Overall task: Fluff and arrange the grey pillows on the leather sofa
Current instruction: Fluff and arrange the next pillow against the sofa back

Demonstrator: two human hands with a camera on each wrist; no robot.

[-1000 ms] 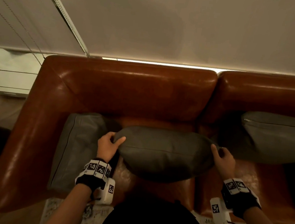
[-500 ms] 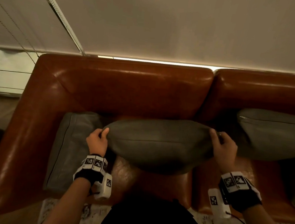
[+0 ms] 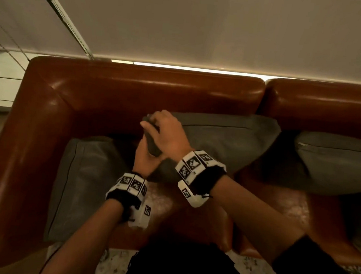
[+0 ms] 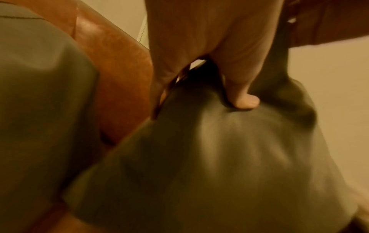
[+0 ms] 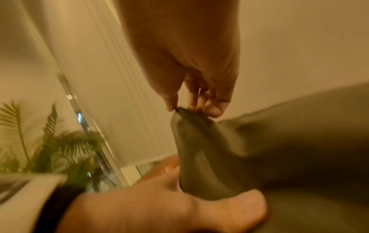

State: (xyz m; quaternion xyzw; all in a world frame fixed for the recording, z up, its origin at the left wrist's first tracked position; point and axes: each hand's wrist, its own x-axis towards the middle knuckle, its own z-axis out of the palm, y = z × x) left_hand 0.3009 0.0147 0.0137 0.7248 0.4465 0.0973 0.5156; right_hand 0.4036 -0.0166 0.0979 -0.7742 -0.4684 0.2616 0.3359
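Note:
The middle grey pillow [image 3: 229,140] leans against the backrest of the brown leather sofa [image 3: 157,94]. Both hands are at its left end. My left hand [image 3: 147,153] grips the left edge from below, thumb [image 4: 242,100] pressed into the fabric [image 4: 219,157]. My right hand [image 3: 154,124] crosses over the left one and pinches the pillow's upper left corner [image 5: 185,115] between its fingertips. A second grey pillow [image 3: 85,183] lies flat against the left armrest. A third grey pillow [image 3: 335,164] leans on the right seat section.
The sofa's left armrest [image 3: 29,146] curves round beside the flat pillow. A wall and a window blind [image 3: 55,8] stand behind the backrest. A green plant [image 5: 49,149] shows beyond the sofa's end. A patterned rug [image 3: 113,265] lies under the sofa front.
My right hand left the pillow's right end and crossed to its upper left corner. The pillow moved back against the backrest and shifted right. My left hand stayed on its left edge.

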